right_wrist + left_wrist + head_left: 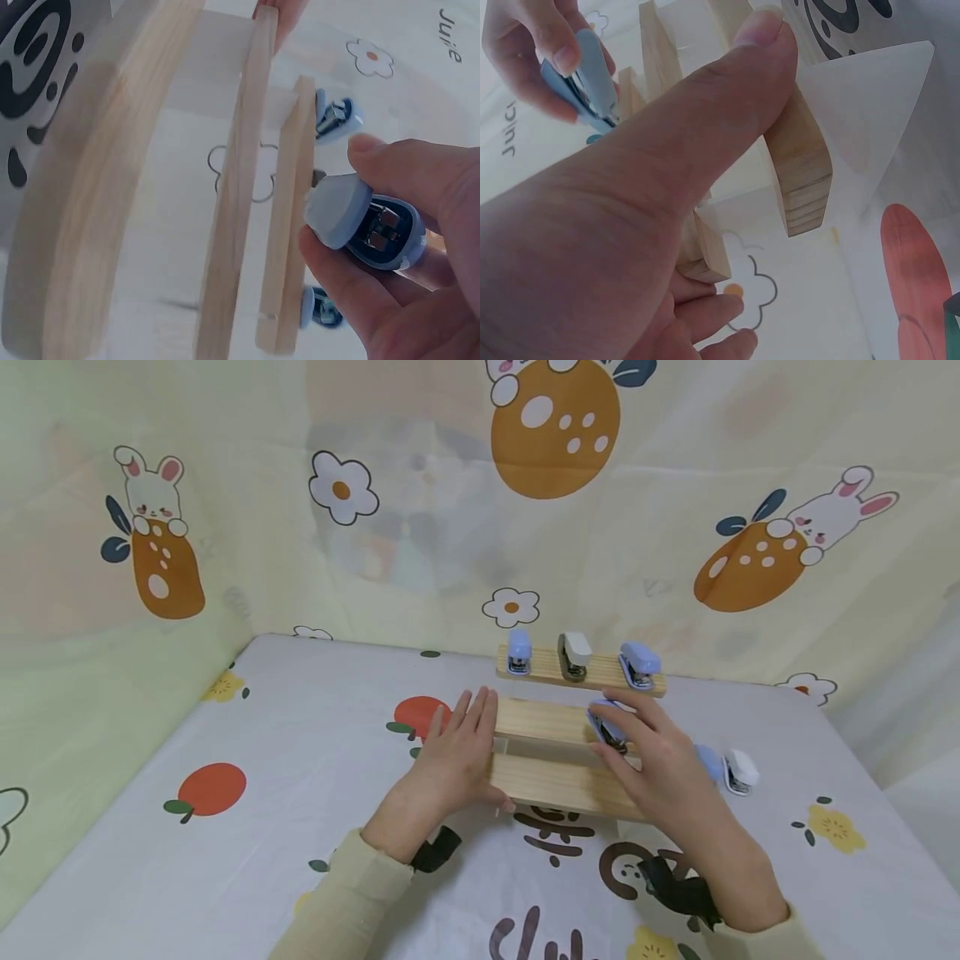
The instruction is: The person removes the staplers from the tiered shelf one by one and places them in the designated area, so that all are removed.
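Observation:
My right hand (663, 760) pinches a small blue stapler (607, 725) between thumb and fingers, over the right part of the middle wooden plank (540, 719). In the right wrist view, the held stapler (339, 210) shows its jaws spread and metal parts inside. My left hand (453, 760) rests at the left end of the planks, its fingers extended. Its thumb (761, 26) lies on the front plank (802, 172) in the left wrist view. On the back plank (540, 665) stand a blue stapler (519, 652), a white stapler (574, 655) and another blue stapler (639, 663).
Clear plates (870, 112) support the tiered planks. Right of the rack, a white stapler (741, 771) and a blue stapler (707, 762), partly behind my right hand, sit on the patterned tablecloth (300, 718). A printed curtain (420, 552) hangs behind.

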Available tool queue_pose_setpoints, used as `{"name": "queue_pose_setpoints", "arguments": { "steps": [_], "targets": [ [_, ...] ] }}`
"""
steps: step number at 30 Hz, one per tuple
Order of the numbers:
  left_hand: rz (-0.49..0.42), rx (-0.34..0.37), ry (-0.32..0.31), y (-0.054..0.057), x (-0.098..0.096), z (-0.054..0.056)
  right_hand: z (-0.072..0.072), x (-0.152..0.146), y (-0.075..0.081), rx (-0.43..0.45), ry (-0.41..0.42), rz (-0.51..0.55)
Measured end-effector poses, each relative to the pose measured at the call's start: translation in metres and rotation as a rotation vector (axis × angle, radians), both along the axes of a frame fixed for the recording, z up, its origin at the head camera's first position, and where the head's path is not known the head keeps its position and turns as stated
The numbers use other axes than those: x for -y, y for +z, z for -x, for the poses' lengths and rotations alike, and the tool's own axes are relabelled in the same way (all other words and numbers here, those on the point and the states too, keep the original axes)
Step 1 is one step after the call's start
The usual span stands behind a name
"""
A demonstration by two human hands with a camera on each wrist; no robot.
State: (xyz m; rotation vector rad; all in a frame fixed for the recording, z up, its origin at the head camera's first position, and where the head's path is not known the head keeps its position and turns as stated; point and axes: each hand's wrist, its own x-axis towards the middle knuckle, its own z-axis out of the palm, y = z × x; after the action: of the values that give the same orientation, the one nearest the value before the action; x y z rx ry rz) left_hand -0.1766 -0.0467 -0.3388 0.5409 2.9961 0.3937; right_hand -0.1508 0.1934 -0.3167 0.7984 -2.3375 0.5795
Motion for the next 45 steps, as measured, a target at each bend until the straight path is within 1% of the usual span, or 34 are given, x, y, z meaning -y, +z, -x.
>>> {"name": "queue_pose_setpoints", "arguments": {
  "steps": [5, 9, 15, 20, 25, 28, 32, 37, 42, 45],
  "targets": [
    [0.001, 0.001, -0.001, 0.0, 0.0, 0.0, -0.003, -0.011, 0.003, -0.021, -0.002, -0.002],
    [0.01, 0.001, 0.006, 0.001, 0.0, 0.001, -0.006, -0.019, 0.005, 0.001, -0.036, -0.013],
    [0.003, 0.002, 0.009, 0.002, 0.002, 0.0, -0.009, -0.03, 0.008, 0.098, -0.107, -0.031],
    [-0.004, 0.002, 0.008, 0.002, 0.003, 0.0, -0.009, -0.038, 0.007, 0.188, -0.14, -0.041],
    [0.008, -0.021, -0.025, 0.002, 0.003, -0.001, -0.009, -0.047, 0.006, 0.278, -0.171, -0.059],
    [0.01, -0.035, -0.048, 0.002, 0.002, -0.001, -0.011, -0.054, 0.007, 0.306, -0.195, -0.06],
    [0.014, -0.044, -0.054, 0.001, 0.0, -0.002, -0.013, -0.062, 0.009, 0.344, -0.246, -0.059],
    [0.022, -0.056, -0.056, 0.0, -0.002, -0.004, -0.011, -0.069, 0.008, 0.447, -0.295, -0.081],
    [0.037, -0.061, -0.056, 0.0, -0.003, -0.006, -0.004, -0.073, 0.001, 0.612, -0.309, -0.147],
    [0.039, -0.057, -0.054, 0.0, -0.005, -0.006, -0.001, -0.076, -0.005, 0.694, -0.311, -0.182]
  ]
}}
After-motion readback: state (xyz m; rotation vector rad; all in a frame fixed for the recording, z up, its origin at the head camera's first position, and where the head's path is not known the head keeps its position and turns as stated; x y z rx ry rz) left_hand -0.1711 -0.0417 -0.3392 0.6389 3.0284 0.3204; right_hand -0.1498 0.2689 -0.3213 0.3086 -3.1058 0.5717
